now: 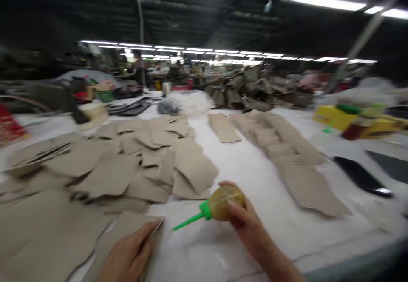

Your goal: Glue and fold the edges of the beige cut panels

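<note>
Partly inside right grip [250, 224], bottle [221, 205].

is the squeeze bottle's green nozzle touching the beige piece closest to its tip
Apart: the head view shows a strip of white tabletop between the tip of the green nozzle and the beige piece.

Left hand [127, 252]: the bottom edge is cutting it off, while it is hiding part of the beige piece [127, 220] beneath.
Right hand [245, 216]: the bottle [225, 202] is covering some of its fingers — the forearm is running out of view below.
Beige pile [108, 175]: overlapping pieces are concealing one another.
Red packet [11, 124]: the left edge is cropping it.
Dark sheet [390, 165]: the right edge is cropping it.
Far background [204, 71]: blur is swallowing details.
</note>
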Tool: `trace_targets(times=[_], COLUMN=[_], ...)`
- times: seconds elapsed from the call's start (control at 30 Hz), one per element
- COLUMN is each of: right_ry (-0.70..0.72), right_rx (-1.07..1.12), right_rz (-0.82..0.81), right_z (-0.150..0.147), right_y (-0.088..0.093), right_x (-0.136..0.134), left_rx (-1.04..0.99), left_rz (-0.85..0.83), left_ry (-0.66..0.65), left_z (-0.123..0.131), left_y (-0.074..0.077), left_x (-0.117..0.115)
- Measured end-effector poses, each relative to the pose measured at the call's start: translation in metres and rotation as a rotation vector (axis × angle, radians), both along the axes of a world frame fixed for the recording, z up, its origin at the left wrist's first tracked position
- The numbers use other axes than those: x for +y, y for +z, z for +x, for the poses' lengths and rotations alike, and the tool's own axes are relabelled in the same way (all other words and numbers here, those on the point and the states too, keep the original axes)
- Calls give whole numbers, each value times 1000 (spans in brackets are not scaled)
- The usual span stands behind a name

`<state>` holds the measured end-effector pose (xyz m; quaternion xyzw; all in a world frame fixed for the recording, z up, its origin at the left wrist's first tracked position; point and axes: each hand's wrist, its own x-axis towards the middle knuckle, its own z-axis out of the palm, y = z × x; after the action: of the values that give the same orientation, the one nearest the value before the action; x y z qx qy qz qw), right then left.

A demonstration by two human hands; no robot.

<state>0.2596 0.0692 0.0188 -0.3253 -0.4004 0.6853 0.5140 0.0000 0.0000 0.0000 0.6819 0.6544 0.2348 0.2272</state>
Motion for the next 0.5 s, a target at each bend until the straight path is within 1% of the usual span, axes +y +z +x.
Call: trace_targets(times=[0.03, 0.07, 0.1, 0.17, 0.23, 0.33, 0.5], right_ry=[43, 68, 42, 10, -27, -68, -67], right_rx=[-7, -42, -179, -400, -553, -660, -745], right_rz=[15, 51, 161, 323, 437, 557, 780], right_z=[-1, -4, -6, -12, -19, -27, -36], right_y=[1, 3, 5, 12, 18, 20, 13], right_x=[4, 7, 8, 4, -5, -12, -7], left_rx=[-9, -26, -49, -94, -141, -171, -183], left_rz=[-55, -86, -93, -90, -72, -46, -36], left_ry=[43, 73, 88, 113, 125, 137, 132], left_z=[-7, -10, -10, -6, -2, 1, -4], left_y=[3, 6, 10, 17, 23, 25, 25], left_x=[-11, -18, -20, -19, -17, -19, -20])
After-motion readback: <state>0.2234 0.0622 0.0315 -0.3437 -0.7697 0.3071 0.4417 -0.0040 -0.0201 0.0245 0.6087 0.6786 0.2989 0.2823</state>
